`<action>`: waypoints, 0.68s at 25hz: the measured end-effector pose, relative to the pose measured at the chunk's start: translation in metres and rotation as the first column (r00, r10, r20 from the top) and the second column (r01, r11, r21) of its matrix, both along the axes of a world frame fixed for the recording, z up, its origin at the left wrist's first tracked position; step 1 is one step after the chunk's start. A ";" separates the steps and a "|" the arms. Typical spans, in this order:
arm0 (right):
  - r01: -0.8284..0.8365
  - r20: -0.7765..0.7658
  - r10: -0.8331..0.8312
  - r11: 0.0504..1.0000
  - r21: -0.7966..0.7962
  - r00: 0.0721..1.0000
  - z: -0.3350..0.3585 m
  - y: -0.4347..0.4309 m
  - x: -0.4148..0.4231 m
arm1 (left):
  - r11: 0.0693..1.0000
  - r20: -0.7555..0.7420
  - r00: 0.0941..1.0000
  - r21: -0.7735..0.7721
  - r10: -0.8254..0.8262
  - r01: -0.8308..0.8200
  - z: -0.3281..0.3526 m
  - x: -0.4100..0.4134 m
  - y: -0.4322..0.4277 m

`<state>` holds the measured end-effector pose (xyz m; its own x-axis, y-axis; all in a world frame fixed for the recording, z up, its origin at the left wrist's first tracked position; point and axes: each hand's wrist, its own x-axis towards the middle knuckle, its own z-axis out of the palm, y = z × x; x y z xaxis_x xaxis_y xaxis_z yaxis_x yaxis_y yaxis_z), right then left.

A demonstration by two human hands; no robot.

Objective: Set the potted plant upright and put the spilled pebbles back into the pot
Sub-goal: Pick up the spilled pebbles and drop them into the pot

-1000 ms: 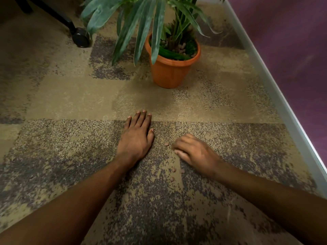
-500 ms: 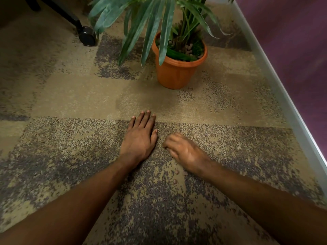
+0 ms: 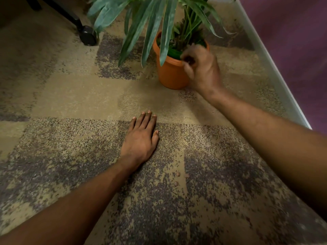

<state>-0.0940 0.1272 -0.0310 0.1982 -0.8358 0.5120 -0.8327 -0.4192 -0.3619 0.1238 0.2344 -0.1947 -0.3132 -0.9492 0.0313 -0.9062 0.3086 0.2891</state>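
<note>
The orange pot [image 3: 169,75] stands upright on the carpet, its long green leaves [image 3: 145,23] hanging over the near side. My right hand [image 3: 200,68] is at the pot's near right rim, fingers curled together as if pinching something small; what it holds is hidden. My left hand [image 3: 141,138] lies flat on the carpet, palm down, fingers together, holding nothing. Three small brownish pebbles [image 3: 177,174] lie on the carpet to the right of my left wrist.
A black chair caster [image 3: 87,37] and chair leg stand at the back left. A white skirting board [image 3: 276,73] and purple wall run along the right side. Patterned beige and grey carpet covers the floor.
My right hand has left the carpet beside the pebbles and travelled forward to the pot's rim. The pebble that lay by its fingertips is gone from the carpet. The left hand stayed flat.
</note>
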 end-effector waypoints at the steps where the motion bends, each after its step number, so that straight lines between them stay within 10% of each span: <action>1: 0.019 0.000 -0.019 1.000 -0.005 1.000 0.007 -0.011 -0.001 | 1.000 0.001 1.000 0.000 0.001 -0.001 0.000 0.000 0.000; 17: 0.075 -0.112 -0.072 0.997 0.023 0.991 0.017 -0.049 -0.006 | 1.000 0.024 1.000 -0.011 0.017 -0.017 -0.001 -0.002 -0.001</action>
